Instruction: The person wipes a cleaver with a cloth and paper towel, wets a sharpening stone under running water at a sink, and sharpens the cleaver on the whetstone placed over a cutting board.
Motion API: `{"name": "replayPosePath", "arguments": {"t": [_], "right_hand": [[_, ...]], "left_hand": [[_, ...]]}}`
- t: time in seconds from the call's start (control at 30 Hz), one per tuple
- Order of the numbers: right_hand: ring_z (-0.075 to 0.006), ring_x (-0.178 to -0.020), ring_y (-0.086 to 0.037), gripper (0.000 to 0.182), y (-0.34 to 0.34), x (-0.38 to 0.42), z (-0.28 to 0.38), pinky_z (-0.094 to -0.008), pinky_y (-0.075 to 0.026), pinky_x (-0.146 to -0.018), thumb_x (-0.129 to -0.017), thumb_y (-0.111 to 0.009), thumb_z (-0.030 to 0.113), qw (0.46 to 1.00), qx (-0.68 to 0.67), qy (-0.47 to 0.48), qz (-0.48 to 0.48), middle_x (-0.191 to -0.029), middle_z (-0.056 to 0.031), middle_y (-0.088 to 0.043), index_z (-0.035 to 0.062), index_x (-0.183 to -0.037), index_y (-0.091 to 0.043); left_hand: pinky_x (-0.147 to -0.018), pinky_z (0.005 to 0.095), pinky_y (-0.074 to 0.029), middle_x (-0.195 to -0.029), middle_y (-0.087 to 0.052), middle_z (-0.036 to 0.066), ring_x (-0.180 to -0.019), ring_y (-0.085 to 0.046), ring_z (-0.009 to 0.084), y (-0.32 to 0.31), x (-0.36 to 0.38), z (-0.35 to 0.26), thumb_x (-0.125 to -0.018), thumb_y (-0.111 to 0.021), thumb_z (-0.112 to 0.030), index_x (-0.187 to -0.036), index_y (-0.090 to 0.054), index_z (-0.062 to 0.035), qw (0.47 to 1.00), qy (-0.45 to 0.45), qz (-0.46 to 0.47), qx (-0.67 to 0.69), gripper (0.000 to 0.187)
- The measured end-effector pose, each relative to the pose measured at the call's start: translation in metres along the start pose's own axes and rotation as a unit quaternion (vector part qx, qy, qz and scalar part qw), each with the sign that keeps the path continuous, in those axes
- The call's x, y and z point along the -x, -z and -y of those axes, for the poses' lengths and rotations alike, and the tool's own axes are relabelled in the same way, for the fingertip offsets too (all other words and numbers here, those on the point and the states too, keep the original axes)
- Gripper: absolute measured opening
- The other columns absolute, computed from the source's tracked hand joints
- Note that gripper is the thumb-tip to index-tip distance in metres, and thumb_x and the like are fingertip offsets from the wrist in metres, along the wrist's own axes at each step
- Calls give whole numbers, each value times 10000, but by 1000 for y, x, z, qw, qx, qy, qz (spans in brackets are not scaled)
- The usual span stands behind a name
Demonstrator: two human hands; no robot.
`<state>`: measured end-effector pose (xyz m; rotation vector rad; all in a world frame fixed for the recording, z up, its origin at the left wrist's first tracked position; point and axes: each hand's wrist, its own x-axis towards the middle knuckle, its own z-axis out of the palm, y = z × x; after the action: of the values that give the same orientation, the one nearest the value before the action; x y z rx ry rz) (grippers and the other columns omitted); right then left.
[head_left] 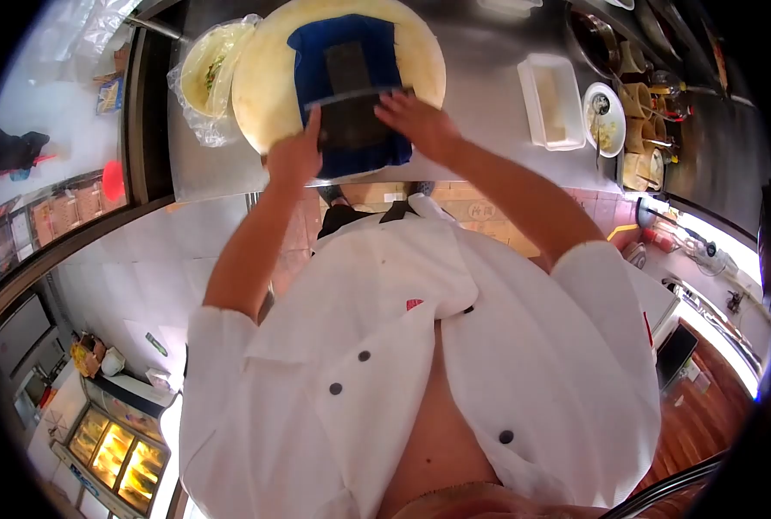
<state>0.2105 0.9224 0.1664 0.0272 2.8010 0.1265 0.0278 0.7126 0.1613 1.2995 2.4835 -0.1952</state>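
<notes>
A dark, wide cleaver [351,123] lies flat across a grey whetstone [346,67]. Under the stone, a dark blue cloth [313,39] is spread on a thick round cutting board [260,82]. My left hand [294,161] is closed at the cleaver's left side, its index finger stretched along the blade; the handle is mostly hidden under this hand. From the right, my right hand [420,125] rests on the blade's far corner with fingers stretched out flat. The lower part of the stone is covered by the blade.
Left of the board stands a plastic-lined bowl [202,80] with some food in it. To the right are a white rectangular tub [551,102], a white bowl [606,121] with food and a spoon, and several seasoning containers [638,134]. The steel counter's edge [221,192] runs close to my body.
</notes>
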Motion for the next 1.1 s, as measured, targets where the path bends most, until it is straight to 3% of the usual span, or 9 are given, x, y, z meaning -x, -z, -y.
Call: {"name": "replayPosePath", "arguments": {"t": [0.1,0.4,0.43,0.5,0.67,0.87,0.93,1.0,1.1], "right_hand": [[-287,-1520,-368,695,-30,-60,-53,-375,-297,-1260,-948,-589,-14,985,-97,-55,-135,-1672,-76,-358,181,-1590,-408],[-235,-1537,-326,689,-44,29,25,-331,-312,-1241,-936,-560,32,996,-78,-15,-35,-1675,-47,-343,163,-1590,-388],[-236,-1524,-348,671,-72,35,32,-336,-317,-1240,-944,-552,34,987,-91,-11,-132,-1671,-52,-346,165,-1583,-397],[-240,-1507,-380,669,-36,25,23,-347,-322,-1242,-947,-549,26,996,-73,-6,-55,-1666,-52,-364,165,-1584,-398],[-277,-1496,-394,677,-24,-55,-50,-371,-332,-1237,-934,-555,-5,983,-94,-66,-144,-1665,-67,-365,139,-1577,-403],[-262,-1454,-443,687,-37,13,14,-362,-352,-1225,-913,-571,-8,988,-119,-56,-83,-1642,-54,-401,136,-1567,-417],[-242,-1451,-448,696,-54,32,32,-352,-369,-1214,-911,-575,-6,986,-130,-52,-94,-1644,-47,-398,143,-1570,-413],[-222,-1459,-444,704,-61,42,40,-342,-390,-1200,-915,-576,-3,971,-140,-38,-188,-1655,-38,-382,154,-1579,-401],[-214,-1483,-429,676,-23,1,8,-334,-415,-1182,-945,-547,15,996,-19,-53,-66,-1671,-30,-361,168,-1586,-395]], "left_hand": [[-752,514,-582,-945,-764,168,-826,-742,381,7,-61,11,-930,-646,-256,-1642,-253,-241,999,-21,-34,19,813],[-723,531,-580,-887,-747,191,-773,-733,397,-25,45,-10,-867,-723,-246,-1663,-177,-215,998,-18,22,52,965],[-729,529,-580,-885,-748,191,-771,-732,398,-24,38,-9,-866,-721,-241,-1662,-180,-214,998,-21,22,47,963],[-741,526,-580,-882,-749,190,-768,-731,400,-24,33,-5,-864,-718,-231,-1661,-188,-212,999,-25,30,37,958],[-741,517,-576,-927,-759,162,-814,-738,378,25,-78,9,-899,-679,-254,-1632,-263,-255,999,-26,-28,15,843],[-732,550,-562,-896,-747,186,-818,-729,408,0,8,-6,-869,-701,-206,-1643,-233,-288,996,-1,59,67,908],[-711,553,-561,-868,-738,172,-763,-719,406,-42,41,-1,-810,-740,-183,-1654,-218,-263,996,-61,-19,68,996],[-720,550,-565,-892,-741,168,-767,-719,398,-25,33,-1,-799,-747,-186,-1655,-216,-266,997,-51,5,52,1011],[-752,544,-574,-933,-752,164,-816,-733,388,0,-13,3,-840,-728,-223,-1653,-213,-271,999,-30,30,25,964]]}}
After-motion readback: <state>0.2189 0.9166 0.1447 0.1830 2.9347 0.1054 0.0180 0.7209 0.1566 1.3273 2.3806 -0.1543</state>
